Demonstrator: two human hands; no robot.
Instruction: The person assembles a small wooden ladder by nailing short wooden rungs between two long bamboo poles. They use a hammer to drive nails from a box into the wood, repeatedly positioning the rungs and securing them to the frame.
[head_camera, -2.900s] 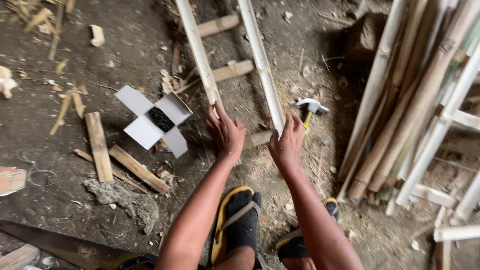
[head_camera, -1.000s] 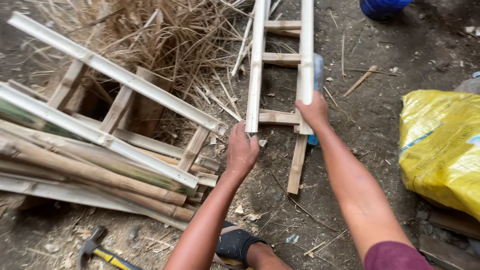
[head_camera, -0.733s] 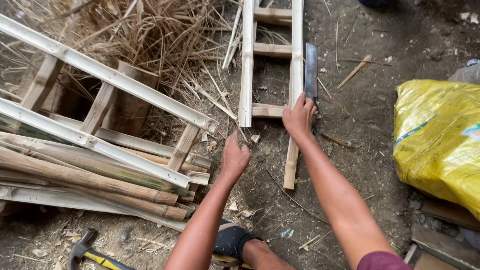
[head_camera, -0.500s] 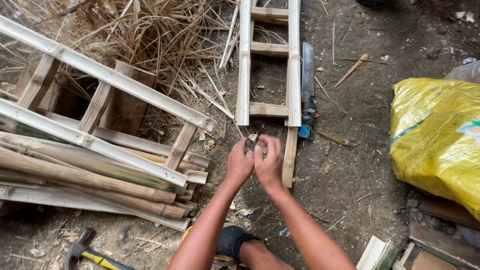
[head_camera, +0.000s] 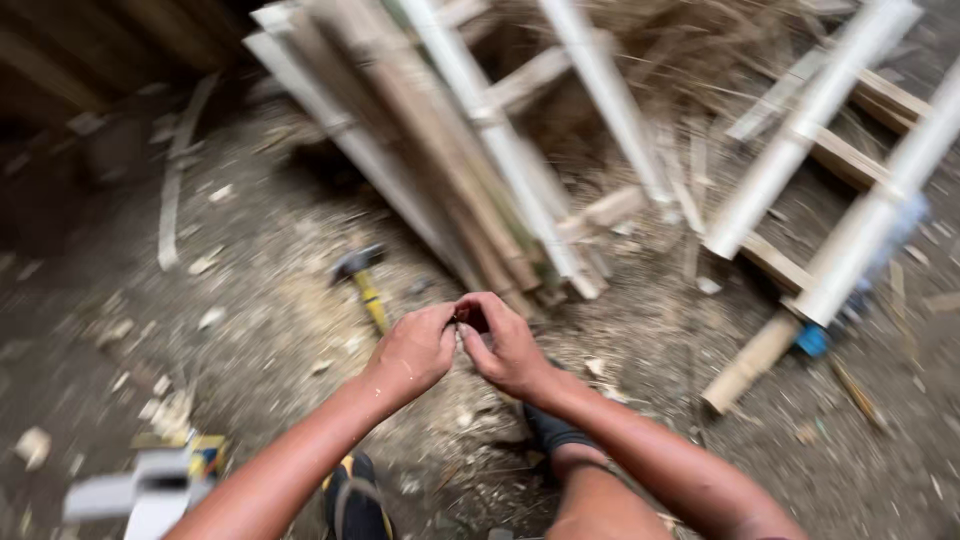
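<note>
Our left hand (head_camera: 412, 352) and right hand (head_camera: 508, 345) have left the ladder (head_camera: 830, 190), now at two o'clock, and pinch something small, unidentifiable, between them.

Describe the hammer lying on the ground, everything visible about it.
The hammer lies flat on the dirt floor, just beyond the left hand and apart from it. It has a dark metal head pointing up-left and a yellow handle running down-right, toward the hands. The picture is motion-blurred, so the head's shape and any wear cannot be made out. Wood chips and shavings lie scattered around it. The foot of a leaning stack of poles stands to its right. Nothing is seen touching it but the ground.
</note>
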